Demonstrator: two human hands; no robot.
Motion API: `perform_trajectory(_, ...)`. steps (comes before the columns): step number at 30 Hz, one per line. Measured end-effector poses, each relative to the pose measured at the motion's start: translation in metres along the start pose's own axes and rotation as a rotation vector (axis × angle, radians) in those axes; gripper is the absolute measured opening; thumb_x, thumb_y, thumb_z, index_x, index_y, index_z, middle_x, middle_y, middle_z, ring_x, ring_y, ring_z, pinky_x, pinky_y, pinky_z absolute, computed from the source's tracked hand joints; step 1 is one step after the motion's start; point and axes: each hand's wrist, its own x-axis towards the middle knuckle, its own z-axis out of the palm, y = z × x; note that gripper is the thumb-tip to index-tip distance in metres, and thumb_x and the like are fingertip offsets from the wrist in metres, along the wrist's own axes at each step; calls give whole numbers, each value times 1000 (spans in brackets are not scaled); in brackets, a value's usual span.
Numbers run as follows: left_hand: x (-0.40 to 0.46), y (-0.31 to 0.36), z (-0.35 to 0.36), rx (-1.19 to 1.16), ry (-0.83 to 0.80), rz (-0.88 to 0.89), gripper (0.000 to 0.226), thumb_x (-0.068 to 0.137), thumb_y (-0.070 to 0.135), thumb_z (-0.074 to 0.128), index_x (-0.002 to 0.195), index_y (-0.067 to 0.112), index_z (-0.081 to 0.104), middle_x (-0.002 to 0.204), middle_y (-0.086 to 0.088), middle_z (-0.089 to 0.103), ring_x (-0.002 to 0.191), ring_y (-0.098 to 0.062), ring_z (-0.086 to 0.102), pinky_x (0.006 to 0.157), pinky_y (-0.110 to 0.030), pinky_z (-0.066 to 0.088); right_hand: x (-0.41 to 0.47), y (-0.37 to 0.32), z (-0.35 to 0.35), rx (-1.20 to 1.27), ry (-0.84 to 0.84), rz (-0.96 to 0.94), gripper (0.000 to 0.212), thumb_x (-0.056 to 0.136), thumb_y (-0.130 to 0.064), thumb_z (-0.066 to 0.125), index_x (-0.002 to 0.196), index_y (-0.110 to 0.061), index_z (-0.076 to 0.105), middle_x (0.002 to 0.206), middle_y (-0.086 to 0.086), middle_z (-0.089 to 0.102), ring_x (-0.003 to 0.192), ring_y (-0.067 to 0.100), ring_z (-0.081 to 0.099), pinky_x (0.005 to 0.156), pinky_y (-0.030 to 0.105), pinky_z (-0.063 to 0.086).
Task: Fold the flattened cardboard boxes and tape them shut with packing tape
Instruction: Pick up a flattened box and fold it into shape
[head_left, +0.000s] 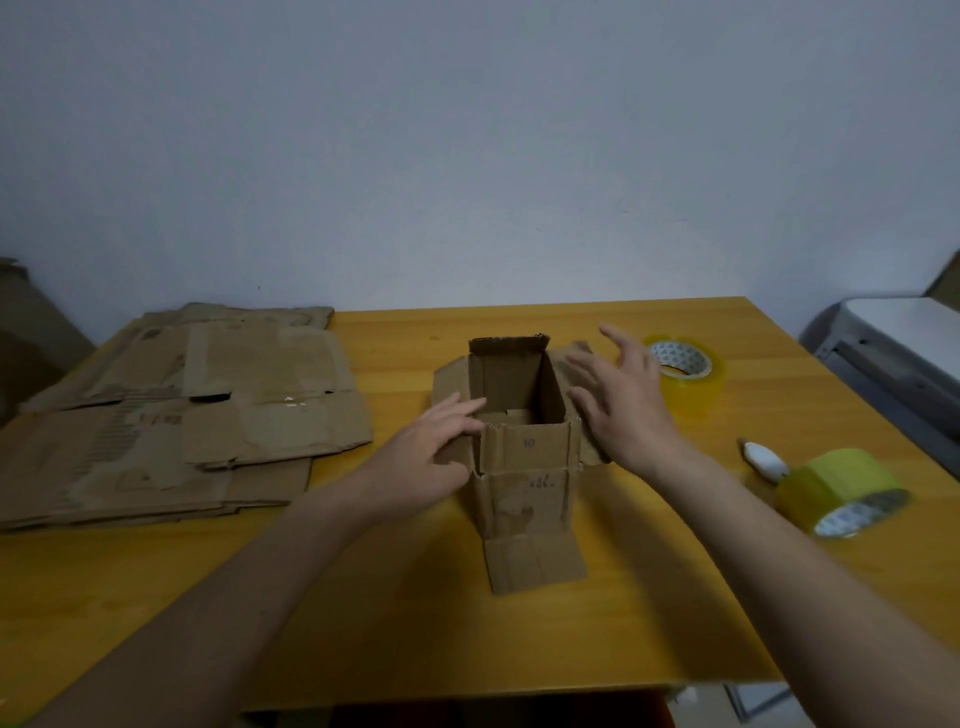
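Yellow table (363, 597): left hand (431, 452) and right hand (618, 410), fingers spread, flank upright open box (524, 467).

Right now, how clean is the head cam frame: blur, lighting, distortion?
Head view: dim, flat lighting, soft overall; both hands, left and right, smeared by motion blur over the open brown cardboard box; wide-angle bowing at the yellow wooden table edges; faint sheen on the clear yellow tape roll.
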Motion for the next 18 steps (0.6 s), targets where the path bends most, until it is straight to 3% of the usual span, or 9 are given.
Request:
perform_trajectory(2, 2, 0, 3, 19, -7, -28, 44, 87, 46, 60, 126, 27, 55, 157, 15, 23, 146, -3, 9, 117, -45, 18, -6, 5, -3, -119, 4, -235, 25, 94, -21, 55, 117, -22, 65, 154, -2, 29, 146, 24, 11, 116, 42, 17)
perform_trajectory(4, 4, -1, 8, 48, 49, -47, 51, 81, 65, 58, 113, 27, 60, 155, 14, 28, 145, -5, 13, 116, -44, 21, -11, 9, -5, -104, -58, -351, 24, 93, -17, 56, 114, -17, 68, 143, -1, 49, 143, 18, 25, 117, 41, 24)
perform_trajectory(7, 5, -1, 15, -28, 221, -30, 24, 89, 43, 60, 80, 22, 56, 148, 10, 41, 144, -11, 22, 115, -40, 23, -16, 5, -11, 27, -163, -322, 26, 95, -14, 55, 118, -14, 66, 133, -2, 58, 133, 10, 42, 111, 28, 33)
perform_trajectory(10, 6, -1, 21, -120, 282, -18, 24, 90, 32, 63, 74, 16, 54, 143, 10, 46, 141, -12, 28, 113, -39, 26, -15, -3, -15, 197, -199, -152, 26, 98, -20, 49, 117, -15, 66, 123, -2, 63, 120, 10, 52, 98, 23, 41)
perform_trajectory(12, 6, 0, 23, -141, 294, -27, 23, 90, 29, 64, 77, 14, 54, 141, 11, 46, 138, -12, 32, 112, -41, 30, -11, -11, -16, 255, -194, -88, 32, 98, -31, 48, 125, -19, 58, 119, -1, 62, 112, 15, 56, 93, 30, 46)
perform_trajectory(15, 7, 2, 26, -182, 329, -64, 18, 88, 30, 67, 94, 18, 56, 136, 11, 44, 130, -12, 39, 108, -44, 39, -5, -23, -14, 206, -267, -58, 77, 84, -40, 68, 147, -23, 28, 140, 0, 37, 127, 16, 40, 106, 34, 39)
perform_trajectory(16, 7, 3, 25, -185, 331, -78, 29, 86, 31, 69, 109, 22, 53, 136, 11, 43, 129, -11, 40, 106, -44, 41, -4, -26, -13, 158, -300, -63, 90, 79, -39, 74, 150, -24, 20, 145, 1, 27, 132, 17, 31, 109, 34, 32)
perform_trajectory(18, 6, 4, 24, -217, 308, -96, 71, 84, 34, 72, 143, 32, 31, 143, 12, 39, 131, -12, 38, 105, -43, 43, 1, -30, -12, 98, -333, -72, 104, 74, -35, 80, 152, -24, 13, 154, -2, 11, 142, 20, 16, 114, 32, 23)
